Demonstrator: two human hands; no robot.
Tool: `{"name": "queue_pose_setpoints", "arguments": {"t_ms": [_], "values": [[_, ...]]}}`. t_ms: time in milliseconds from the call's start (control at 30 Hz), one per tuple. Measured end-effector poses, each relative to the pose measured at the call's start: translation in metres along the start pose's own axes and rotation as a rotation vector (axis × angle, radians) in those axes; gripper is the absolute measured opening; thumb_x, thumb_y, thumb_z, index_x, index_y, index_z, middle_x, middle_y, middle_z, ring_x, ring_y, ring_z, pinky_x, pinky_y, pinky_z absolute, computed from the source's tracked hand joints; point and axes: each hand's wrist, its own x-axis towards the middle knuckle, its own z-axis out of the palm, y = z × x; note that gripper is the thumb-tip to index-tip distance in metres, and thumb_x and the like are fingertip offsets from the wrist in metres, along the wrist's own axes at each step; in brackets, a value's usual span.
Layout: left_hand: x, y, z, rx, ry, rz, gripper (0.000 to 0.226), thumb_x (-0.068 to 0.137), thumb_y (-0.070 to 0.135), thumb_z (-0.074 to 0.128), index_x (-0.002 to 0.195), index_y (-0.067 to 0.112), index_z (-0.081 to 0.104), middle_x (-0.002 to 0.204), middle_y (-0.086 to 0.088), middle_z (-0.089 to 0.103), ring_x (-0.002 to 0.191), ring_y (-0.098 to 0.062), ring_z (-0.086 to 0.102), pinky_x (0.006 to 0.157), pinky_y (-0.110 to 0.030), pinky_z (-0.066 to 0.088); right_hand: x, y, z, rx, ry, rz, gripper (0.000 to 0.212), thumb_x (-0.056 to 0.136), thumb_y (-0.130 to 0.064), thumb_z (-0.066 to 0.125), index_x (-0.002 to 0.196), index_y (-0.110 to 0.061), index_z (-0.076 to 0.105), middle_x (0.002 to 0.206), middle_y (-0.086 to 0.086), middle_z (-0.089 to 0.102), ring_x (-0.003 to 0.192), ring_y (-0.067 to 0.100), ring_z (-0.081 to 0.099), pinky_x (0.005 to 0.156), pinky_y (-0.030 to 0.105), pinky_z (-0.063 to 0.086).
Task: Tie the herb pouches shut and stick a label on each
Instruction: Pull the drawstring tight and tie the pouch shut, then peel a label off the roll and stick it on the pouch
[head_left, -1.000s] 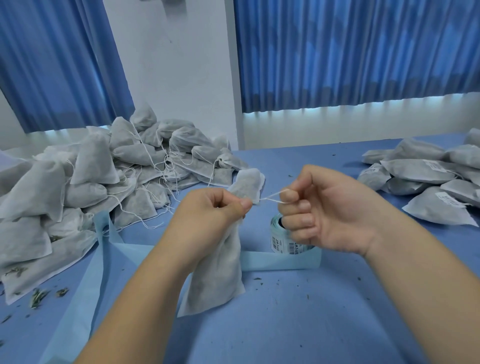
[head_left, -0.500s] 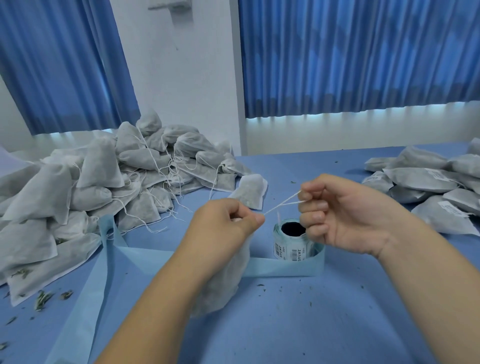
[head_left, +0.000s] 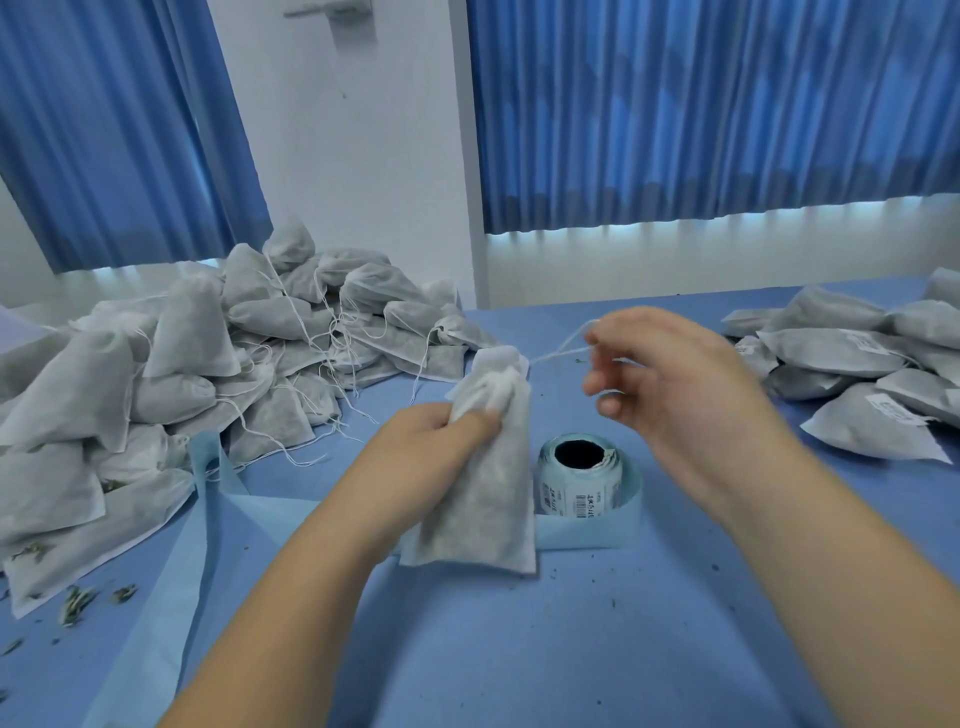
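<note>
My left hand (head_left: 439, 431) grips a grey-white herb pouch (head_left: 483, 499) just below its gathered neck and holds it upright over the blue table (head_left: 571, 649). A thin white drawstring (head_left: 558, 351) runs from the neck up and to the right. My right hand (head_left: 670, 384) is blurred; its fingers are curled and the drawstring ends at its fingertips. A roll of labels (head_left: 582, 480) stands just right of the pouch, with pale blue backing strip (head_left: 587, 530) around it.
A big heap of pouches with loose strings (head_left: 218, 374) fills the left of the table. Labelled pouches (head_left: 857, 374) lie at the right edge. Herb crumbs (head_left: 78, 605) are scattered at front left. A pale blue strip (head_left: 208, 499) trails leftward.
My left hand has dropped lower on the pouch, leaving the gathered neck exposed. My right hand has moved up and to the right, drawing the string out longer.
</note>
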Motion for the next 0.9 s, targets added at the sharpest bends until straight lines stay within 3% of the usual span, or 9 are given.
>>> {"name": "queue_pose_setpoints", "arguments": {"t_ms": [167,267,333,467,700,767,800,867,900], "values": [[0.005,-0.002,0.006,-0.151,0.112,0.019,0.031,0.092,0.041,0.060,0.071,0.019,0.068,0.072,-0.001,0.067,0.070,-0.020,0.059,0.071,-0.035,0.043,-0.018,0.018,0.027,-0.668,-0.195,-0.460,0.019,0.081,-0.010,0.071,0.069,-0.025,0.072,0.069,-0.011,0.063,0.062,0.004,0.056,0.060,0.013,0.041],[0.004,0.001,0.006,-0.235,0.090,0.034,0.031,0.092,0.038,0.059,0.079,0.015,0.074,0.080,-0.006,0.072,0.077,-0.022,0.066,0.077,-0.036,0.050,-0.020,0.030,0.028,-1.002,-0.296,-0.628,0.009,0.083,-0.015,0.069,0.082,-0.021,0.075,0.082,-0.012,0.059,0.081,0.010,0.057,0.071,0.034,0.049],[0.003,0.003,0.004,-0.333,0.044,0.007,0.041,0.087,0.043,0.059,0.103,0.007,0.072,0.101,-0.014,0.073,0.097,-0.029,0.068,0.100,-0.048,0.046,-0.019,0.034,0.024,-1.074,-0.301,-0.667,0.012,0.084,-0.017,0.066,0.087,-0.020,0.077,0.085,-0.011,0.058,0.085,0.012,0.056,0.070,0.039,0.050],[-0.001,0.006,0.000,-0.514,-0.140,-0.041,0.042,0.098,0.029,0.051,0.124,-0.002,0.062,0.129,-0.031,0.058,0.115,-0.041,0.060,0.109,-0.057,0.038,-0.016,0.035,0.018,-1.028,-0.303,-0.634,0.024,0.085,-0.015,0.061,0.099,-0.024,0.077,0.094,-0.010,0.057,0.088,0.013,0.054,0.072,0.035,0.047],[-0.001,0.005,0.001,-0.606,-0.136,-0.074,0.041,0.092,0.011,0.048,0.124,-0.013,0.057,0.117,-0.027,0.064,0.105,-0.037,0.062,0.104,-0.054,0.043,-0.015,0.033,0.019,-0.884,-0.368,-0.536,0.038,0.084,-0.006,0.060,0.107,-0.032,0.074,0.098,-0.010,0.053,0.084,0.008,0.052,0.072,0.023,0.045],[0.000,0.004,-0.002,-0.593,-0.081,-0.078,0.032,0.090,0.011,0.050,0.113,-0.005,0.064,0.099,-0.019,0.066,0.087,-0.031,0.064,0.091,-0.048,0.052,-0.011,0.027,0.017,-0.645,-0.311,-0.440,0.040,0.083,-0.002,0.059,0.100,-0.036,0.075,0.093,-0.014,0.056,0.078,0.005,0.054,0.069,0.018,0.046],[0.000,0.005,-0.004,-0.564,-0.056,-0.073,0.022,0.089,0.011,0.052,0.103,0.002,0.066,0.088,-0.014,0.066,0.074,-0.027,0.065,0.076,-0.040,0.056,-0.006,0.024,0.012,-0.557,-0.230,-0.403,0.041,0.084,-0.001,0.058,0.094,-0.038,0.074,0.089,-0.015,0.058,0.076,0.006,0.056,0.070,0.020,0.047],[-0.002,0.006,-0.006,-0.461,-0.049,-0.076,0.009,0.087,0.011,0.055,0.085,0.010,0.064,0.068,-0.007,0.063,0.053,-0.019,0.061,0.051,-0.024,0.052,0.007,0.019,-0.005,-0.525,-0.043,-0.320,0.040,0.086,-0.002,0.056,0.083,-0.038,0.074,0.079,-0.010,0.061,0.068,0.015,0.055,0.067,0.033,0.049],[-0.003,0.006,-0.005,-0.401,-0.068,-0.083,0.009,0.087,0.011,0.056,0.081,0.011,0.063,0.064,-0.006,0.062,0.050,-0.018,0.060,0.049,-0.023,0.050,0.013,0.019,-0.016,-0.583,0.015,-0.271,0.038,0.087,-0.004,0.055,0.080,-0.037,0.073,0.072,-0.006,0.060,0.063,0.019,0.052,0.063,0.034,0.047]]}}
